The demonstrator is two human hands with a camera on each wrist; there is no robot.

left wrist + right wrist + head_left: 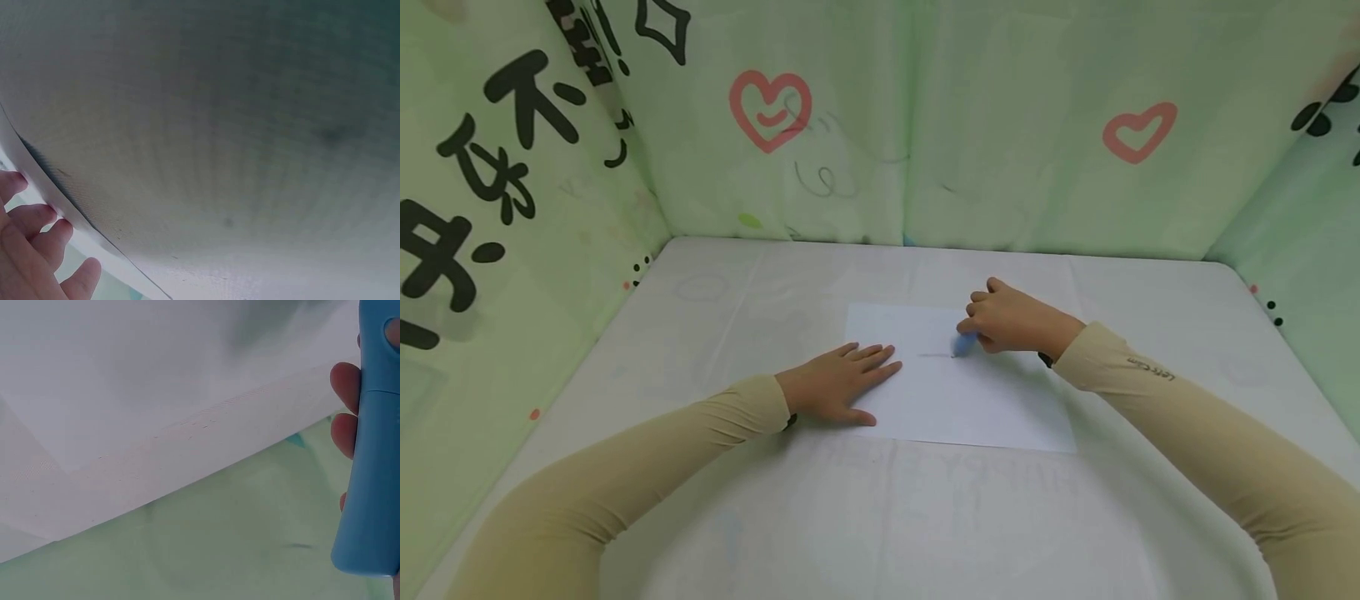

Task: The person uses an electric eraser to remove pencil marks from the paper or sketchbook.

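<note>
My right hand (pixel 1011 318) grips a blue handheld device (pixel 964 343), with its lower end at the right end of a faint grey line (pixel 934 355) on a white sheet of paper (pixel 985 408). In the right wrist view, the blue device (pixel 374 487) has a long plastic body, with fingers (pixel 345 384) wrapped behind it and one digit at its round button. Spread across the left part of the sheet lies my left hand (pixel 842 385), fingers straight. The left wrist view shows this hand (pixel 31 250) only partly, at its lower left corner.
The paper lies on a table with a white cover (pixel 820 508). Green curtains (pixel 1000 167) with red hearts and black characters surround its back and sides. Both forearms, in beige sleeves (pixel 655 467), reach over the table from the near side.
</note>
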